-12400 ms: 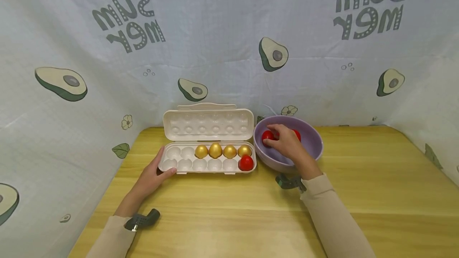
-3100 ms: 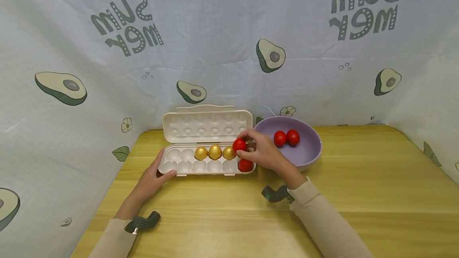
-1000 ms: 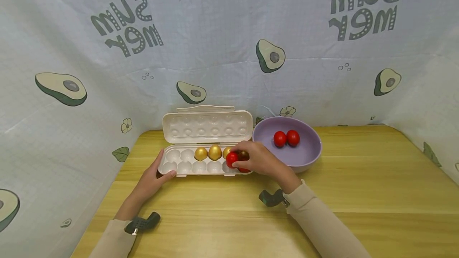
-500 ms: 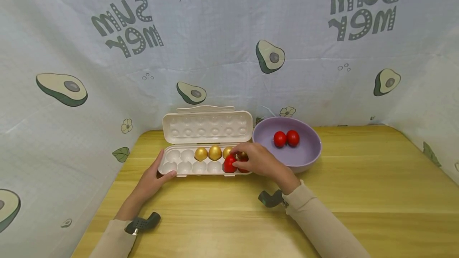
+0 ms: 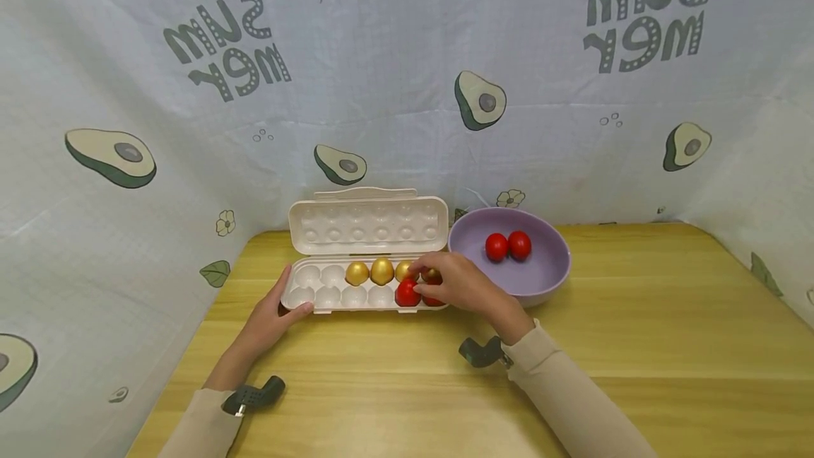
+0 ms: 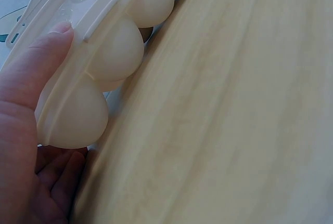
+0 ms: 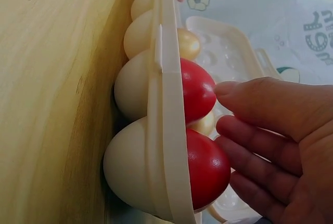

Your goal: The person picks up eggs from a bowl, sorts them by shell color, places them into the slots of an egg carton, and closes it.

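A cream egg carton [image 5: 369, 225] lies open on the table with its lid raised at the back. My left hand [image 5: 267, 316] grips its left end, the thumb [image 6: 49, 52] over the front rim and the fingers beneath. Several gold eggs [image 5: 381, 271] sit in the back row. At the right end of the front row a red egg [image 5: 407, 293] sits beside another red egg [image 7: 205, 169], which is partly covered in the head view. My right hand [image 5: 464, 285] hovers over that end with loosely bent fingers, its thumb tip right at the inner red egg.
A purple bowl [image 5: 540, 274] stands to the right of the carton, holding two red eggs [image 5: 507, 246]. Behind the wooden table [image 5: 381, 380] hangs a white sheet [image 5: 394, 112] printed with avocados.
Over the last second my right hand has lowered the red egg into the front-row cup and loosened its fingers from it. Earlier, that egg came from the bowl. My left hand has stayed put.
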Demonstrator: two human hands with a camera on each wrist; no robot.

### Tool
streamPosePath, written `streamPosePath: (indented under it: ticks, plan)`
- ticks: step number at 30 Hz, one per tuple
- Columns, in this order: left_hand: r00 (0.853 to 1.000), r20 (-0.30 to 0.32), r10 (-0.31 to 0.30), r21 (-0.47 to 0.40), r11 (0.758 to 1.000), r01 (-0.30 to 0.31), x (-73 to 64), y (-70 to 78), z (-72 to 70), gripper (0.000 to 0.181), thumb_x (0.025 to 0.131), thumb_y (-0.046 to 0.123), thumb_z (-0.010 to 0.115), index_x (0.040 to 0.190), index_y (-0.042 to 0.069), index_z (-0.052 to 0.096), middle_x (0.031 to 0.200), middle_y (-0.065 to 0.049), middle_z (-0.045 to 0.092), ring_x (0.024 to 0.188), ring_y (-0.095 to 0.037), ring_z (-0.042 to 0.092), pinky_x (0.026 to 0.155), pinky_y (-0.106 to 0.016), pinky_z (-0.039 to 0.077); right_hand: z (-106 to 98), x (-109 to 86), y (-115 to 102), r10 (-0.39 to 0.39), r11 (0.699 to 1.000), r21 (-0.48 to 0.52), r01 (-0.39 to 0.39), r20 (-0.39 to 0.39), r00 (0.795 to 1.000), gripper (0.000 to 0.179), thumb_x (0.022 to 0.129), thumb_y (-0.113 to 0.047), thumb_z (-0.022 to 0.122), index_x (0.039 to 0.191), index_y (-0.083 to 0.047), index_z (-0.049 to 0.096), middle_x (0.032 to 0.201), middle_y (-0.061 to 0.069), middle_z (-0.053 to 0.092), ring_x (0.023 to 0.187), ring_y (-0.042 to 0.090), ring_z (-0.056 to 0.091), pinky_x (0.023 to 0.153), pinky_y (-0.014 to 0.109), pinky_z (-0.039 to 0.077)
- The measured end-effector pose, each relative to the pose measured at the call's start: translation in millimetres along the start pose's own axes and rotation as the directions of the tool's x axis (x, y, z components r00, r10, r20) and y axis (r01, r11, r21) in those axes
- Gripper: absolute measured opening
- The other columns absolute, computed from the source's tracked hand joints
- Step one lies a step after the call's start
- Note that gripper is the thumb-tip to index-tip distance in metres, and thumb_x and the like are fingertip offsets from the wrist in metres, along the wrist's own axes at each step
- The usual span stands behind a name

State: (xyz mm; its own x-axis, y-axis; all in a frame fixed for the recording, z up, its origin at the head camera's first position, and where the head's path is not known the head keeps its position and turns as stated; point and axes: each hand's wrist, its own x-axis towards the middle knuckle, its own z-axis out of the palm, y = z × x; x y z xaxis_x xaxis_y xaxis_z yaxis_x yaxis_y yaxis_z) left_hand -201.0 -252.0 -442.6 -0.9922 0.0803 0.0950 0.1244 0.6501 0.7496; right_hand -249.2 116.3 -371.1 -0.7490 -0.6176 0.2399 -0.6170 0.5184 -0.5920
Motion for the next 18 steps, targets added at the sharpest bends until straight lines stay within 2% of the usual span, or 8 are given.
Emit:
streamPosePath:
  ticks: [11, 18]
  plan:
    - [1.0, 0.001, 0.004, 0.001, 1.0, -0.004, -0.7, -1.1, 0.2, 0.095, 0.089, 0.043, 0.067, 0.156, 0.012, 0.008, 0.158, -0.021, 0.017, 0.142, -0.042, 0.019, 0.112, -0.059, 0.019, -2.4, 0.0, 2.6, -0.018, 0.998, 0.067, 0.019, -0.02, 1.0, 0.028, 0.087, -0.014, 0.073, 0.113, -0.007, 0.069, 0.106, 0.005, 0.07, 0.094, 0.025, 0.067, 0.084, 0.039, 0.055]
    - [1.0, 0.001, 0.007, -0.004, 1.0, -0.007, -0.5, 0.0, -0.3, 0.095, 0.089, 0.043, 0.067, 0.156, 0.012, 0.007, 0.157, -0.021, 0.017, 0.142, -0.043, 0.019, 0.112, -0.06, 0.019, -8.1, -0.6, 2.2, -0.011, 0.999, 0.052, 0.014, -0.054, 0.998, 0.027, 0.087, -0.015, 0.072, 0.112, -0.005, 0.069, 0.106, 0.009, 0.071, 0.093, 0.026, 0.067, 0.086, 0.04, 0.054]
